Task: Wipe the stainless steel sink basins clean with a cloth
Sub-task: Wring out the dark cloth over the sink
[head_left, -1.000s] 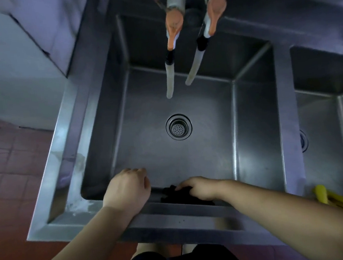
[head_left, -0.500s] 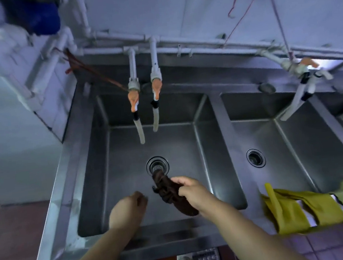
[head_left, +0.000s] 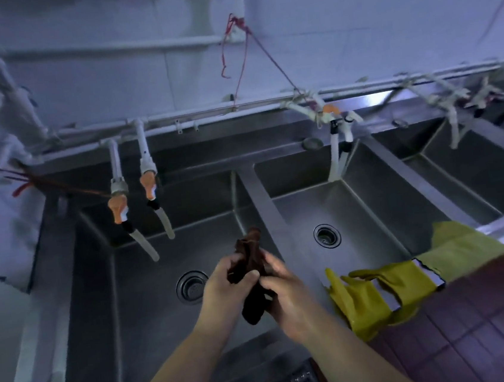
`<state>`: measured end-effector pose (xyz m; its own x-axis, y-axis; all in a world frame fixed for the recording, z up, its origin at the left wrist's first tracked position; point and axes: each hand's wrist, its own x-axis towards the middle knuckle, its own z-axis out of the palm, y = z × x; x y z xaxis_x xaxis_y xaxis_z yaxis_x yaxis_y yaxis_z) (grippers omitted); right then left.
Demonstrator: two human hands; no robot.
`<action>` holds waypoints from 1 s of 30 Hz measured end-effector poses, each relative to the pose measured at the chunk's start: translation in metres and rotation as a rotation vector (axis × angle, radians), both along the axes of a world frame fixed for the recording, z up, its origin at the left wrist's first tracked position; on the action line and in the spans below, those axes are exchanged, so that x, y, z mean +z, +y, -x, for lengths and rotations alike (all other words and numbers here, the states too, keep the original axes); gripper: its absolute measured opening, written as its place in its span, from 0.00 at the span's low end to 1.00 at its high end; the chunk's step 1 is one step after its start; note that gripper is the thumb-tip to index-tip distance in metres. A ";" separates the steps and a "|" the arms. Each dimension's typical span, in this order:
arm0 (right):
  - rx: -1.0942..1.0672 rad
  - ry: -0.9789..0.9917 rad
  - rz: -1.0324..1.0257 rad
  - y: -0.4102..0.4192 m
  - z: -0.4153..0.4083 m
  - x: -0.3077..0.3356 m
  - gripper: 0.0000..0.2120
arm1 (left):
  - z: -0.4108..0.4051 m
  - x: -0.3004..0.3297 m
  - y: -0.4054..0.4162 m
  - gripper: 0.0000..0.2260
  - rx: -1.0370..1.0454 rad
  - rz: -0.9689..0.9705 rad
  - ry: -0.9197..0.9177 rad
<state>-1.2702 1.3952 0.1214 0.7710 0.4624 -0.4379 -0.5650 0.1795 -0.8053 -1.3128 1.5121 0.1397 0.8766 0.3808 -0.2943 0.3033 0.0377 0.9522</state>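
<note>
A dark brown cloth (head_left: 250,254) hangs bunched in the air above the left steel basin (head_left: 137,296). My left hand (head_left: 228,289) grips it from the left and my right hand (head_left: 286,296) grips it from the right, fingers curled round the fabric. The cloth's top sticks up above both hands and its lower end dangles between them. A round drain (head_left: 192,287) sits in the left basin just left of my hands. The middle basin (head_left: 366,225) with its own drain (head_left: 327,235) lies to the right, past a steel divider (head_left: 260,196).
Yellow rubber gloves (head_left: 379,292) and a yellow cloth (head_left: 458,247) are draped over the front rim at the right. Orange-handled taps with hoses (head_left: 119,211) hang over the left basin, more taps (head_left: 337,138) over the middle one. A third basin (head_left: 473,173) sits far right. Red tiled floor lies below.
The cloth was lifted from the near bottom of the left basin by my right hand. My left hand has come off the rim and now grips it too. The view tilted up.
</note>
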 end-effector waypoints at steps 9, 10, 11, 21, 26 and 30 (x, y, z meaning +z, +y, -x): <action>-0.203 0.006 -0.150 -0.182 -0.034 0.027 0.18 | -0.054 0.034 -0.179 0.12 -0.195 -0.178 -0.069; -0.231 0.041 -0.158 -0.203 -0.039 0.028 0.16 | -0.060 0.035 -0.200 0.13 -0.237 -0.196 -0.084; -0.270 0.069 -0.166 -0.234 -0.045 0.027 0.14 | -0.068 0.036 -0.231 0.14 -0.292 -0.189 -0.107; -0.650 0.092 -0.275 -0.477 -0.093 0.035 0.15 | -0.154 0.012 -0.454 0.23 -0.640 -0.348 -0.098; -0.792 0.082 -0.286 -0.553 -0.109 0.049 0.16 | -0.185 0.015 -0.529 0.10 -0.774 -0.402 -0.126; -0.885 0.059 -0.255 -0.608 -0.127 0.056 0.16 | -0.215 0.024 -0.584 0.10 -0.783 -0.342 -0.150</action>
<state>-1.1428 0.7875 0.1778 0.8691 -0.1973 -0.4537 -0.1760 0.7337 -0.6563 -1.0980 0.9283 0.1641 0.9437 -0.3022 -0.1343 -0.0073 -0.4250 0.9052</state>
